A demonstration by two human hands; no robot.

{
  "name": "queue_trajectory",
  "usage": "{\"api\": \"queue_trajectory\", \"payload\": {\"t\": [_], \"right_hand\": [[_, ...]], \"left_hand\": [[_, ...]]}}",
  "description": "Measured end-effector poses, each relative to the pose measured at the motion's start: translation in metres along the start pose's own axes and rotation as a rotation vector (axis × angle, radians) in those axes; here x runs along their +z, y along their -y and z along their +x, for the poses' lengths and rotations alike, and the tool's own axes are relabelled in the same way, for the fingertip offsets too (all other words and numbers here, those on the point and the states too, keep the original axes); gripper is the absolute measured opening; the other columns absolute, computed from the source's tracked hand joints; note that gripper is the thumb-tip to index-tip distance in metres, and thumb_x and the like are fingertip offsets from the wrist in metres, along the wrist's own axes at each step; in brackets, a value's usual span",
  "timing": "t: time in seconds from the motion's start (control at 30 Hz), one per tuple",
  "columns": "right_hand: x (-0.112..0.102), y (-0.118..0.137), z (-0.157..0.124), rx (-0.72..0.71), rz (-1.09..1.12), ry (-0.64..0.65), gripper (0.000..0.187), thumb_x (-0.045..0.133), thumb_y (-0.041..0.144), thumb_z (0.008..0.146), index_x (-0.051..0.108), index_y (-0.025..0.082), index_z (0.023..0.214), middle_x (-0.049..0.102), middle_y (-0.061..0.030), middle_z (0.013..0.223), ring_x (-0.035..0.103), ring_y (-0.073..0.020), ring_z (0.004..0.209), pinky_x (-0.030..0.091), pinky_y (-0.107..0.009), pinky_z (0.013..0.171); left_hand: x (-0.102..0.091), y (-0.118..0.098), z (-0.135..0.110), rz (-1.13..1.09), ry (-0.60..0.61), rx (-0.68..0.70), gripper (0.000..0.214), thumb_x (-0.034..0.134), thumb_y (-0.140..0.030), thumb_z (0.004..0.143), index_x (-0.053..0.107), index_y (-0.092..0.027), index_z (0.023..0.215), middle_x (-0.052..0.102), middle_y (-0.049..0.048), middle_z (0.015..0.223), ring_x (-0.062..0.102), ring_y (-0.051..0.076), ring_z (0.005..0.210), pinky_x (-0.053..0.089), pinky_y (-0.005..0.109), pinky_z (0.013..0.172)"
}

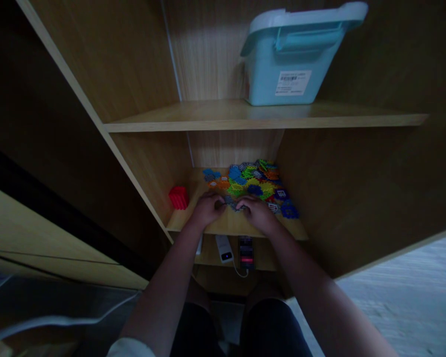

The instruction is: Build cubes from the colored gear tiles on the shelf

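Observation:
Both my hands rest on a low wooden shelf [186,220] inside a cabinet. My left hand [207,209] and my right hand [258,211] are curled, fingers closed on grey plastic gear-shaped pieces [232,203] between them. Behind the hands lies a pile of colourful interlocking plastic pieces [254,182], blue, green, yellow and orange. A red ridged block [179,197] stands at the shelf's left side, apart from my left hand.
A light blue lidded storage box [292,59] with a white label sits on the upper shelf [223,119]. Below the low shelf lie a white device [224,249] with a cable and a dark device [246,252]. Cabinet walls close in left and right.

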State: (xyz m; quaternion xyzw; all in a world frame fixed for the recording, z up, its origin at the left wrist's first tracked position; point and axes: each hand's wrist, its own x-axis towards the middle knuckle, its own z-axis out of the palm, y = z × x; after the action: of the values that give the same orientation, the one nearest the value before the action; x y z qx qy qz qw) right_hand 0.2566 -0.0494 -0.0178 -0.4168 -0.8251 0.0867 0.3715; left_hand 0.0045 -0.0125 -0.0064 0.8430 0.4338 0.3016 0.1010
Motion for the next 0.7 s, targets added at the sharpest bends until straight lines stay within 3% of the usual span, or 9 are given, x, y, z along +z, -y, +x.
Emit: {"api": "queue_trajectory", "payload": {"t": [0.13,0.33,0.7], "right_hand": [[0.001,-0.001,-0.004,0.067,-0.029,-0.043,0.061,0.047,-0.010,0.074,0.074,0.024,0.117,0.074,-0.0067,0.130,0.068,-0.0227,0.125,0.053,-0.040,0.112],[-0.001,0.011,-0.005,0.202,-0.273,0.002,0.023,0.066,0.015,0.091,0.079,0.025,0.107,0.079,-0.0064,0.124,0.067,-0.0324,0.119,0.047,-0.050,0.107],[-0.002,0.013,-0.005,0.212,-0.346,0.049,0.021,0.069,0.023,0.096,0.081,0.026,0.113,0.077,-0.0085,0.125,0.064,-0.0335,0.119,0.045,-0.047,0.099]], "left_hand": [[0.000,0.002,0.000,-0.042,-0.009,-0.019,0.012,0.078,-0.025,0.090,0.077,-0.024,0.102,0.081,0.0052,0.112,0.073,0.025,0.112,0.055,0.041,0.108],[-0.001,0.001,0.001,-0.047,-0.022,-0.061,0.019,0.079,-0.023,0.090,0.076,-0.023,0.109,0.082,0.0058,0.118,0.072,0.027,0.117,0.054,0.044,0.111],[-0.001,-0.002,0.003,-0.037,-0.042,-0.117,0.013,0.071,-0.019,0.095,0.079,-0.023,0.104,0.083,0.0061,0.113,0.074,0.026,0.112,0.055,0.042,0.109]]}}
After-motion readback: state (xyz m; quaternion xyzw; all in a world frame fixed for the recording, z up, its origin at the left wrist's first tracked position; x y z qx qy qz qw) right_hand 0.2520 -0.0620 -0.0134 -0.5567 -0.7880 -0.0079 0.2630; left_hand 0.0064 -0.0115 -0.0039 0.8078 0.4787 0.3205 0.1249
